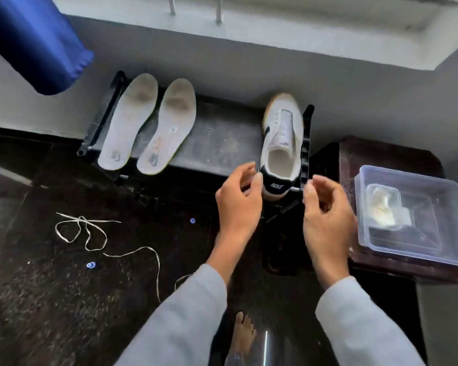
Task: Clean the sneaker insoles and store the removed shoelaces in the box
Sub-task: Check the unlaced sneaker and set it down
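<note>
Two insoles (pixel 128 122) are lying side by side on the rack (pixel 222 143); a lace (pixel 83 220) is trailing on the floor. The clear box (pixel 447 207), sitting on a stool (pixel 381 151), is holding a small tub (pixel 384 207) of pale material. The left hand (pixel 238 202) and right hand (pixel 325 215) are hovering at the sneaker (pixel 280 143) heel, fingers loosely curled, holding nothing.

white sneaker (pixel 282 143), black swoosh and heel tab, gum sole. off-white insoles (pixel 146 125), grey-brown stains. cream shoelace (pixel 95 239) on dark speckled floor (pixel 37 299). blue cloth (pixel 35 40) far left.
</note>
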A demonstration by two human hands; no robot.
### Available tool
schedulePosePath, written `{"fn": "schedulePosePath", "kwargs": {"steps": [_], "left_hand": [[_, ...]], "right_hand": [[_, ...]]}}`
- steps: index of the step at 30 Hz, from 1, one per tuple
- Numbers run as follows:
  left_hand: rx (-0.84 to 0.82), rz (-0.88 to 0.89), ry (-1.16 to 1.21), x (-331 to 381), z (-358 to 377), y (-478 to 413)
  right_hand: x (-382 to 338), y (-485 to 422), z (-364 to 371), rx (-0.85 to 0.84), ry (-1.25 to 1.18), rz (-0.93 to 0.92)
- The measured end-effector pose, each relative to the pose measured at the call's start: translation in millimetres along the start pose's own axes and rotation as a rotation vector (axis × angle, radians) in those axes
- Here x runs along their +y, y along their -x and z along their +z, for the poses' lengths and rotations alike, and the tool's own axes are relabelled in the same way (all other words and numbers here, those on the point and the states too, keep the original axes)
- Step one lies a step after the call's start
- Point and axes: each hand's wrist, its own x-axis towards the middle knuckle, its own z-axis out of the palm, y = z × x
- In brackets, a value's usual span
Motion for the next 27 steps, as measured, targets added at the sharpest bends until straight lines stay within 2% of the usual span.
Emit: {"fn": "schedulePosePath", "kwargs": {"steps": [6, 11, 18, 27], "left_hand": [[-0.030, 0.001, -0.166, 2, 35, -57], [-0.160, -0.012, -0.326, -11, 45, -80], [-0.142, 0.044, -0.364, -15, 48, -86], [-0.101, 0.107, -0.226, -10, 36, -65]], "right_hand": [[9, -70, 34, -0.155, 0.238, -0.052], [26, -105, 51, -0.278, 0.416, -0.031], [35, -116, 57, -0.219, 0.460, 0.008], [42, -107, 50, -0.165, 0.404, -0.181]]}}
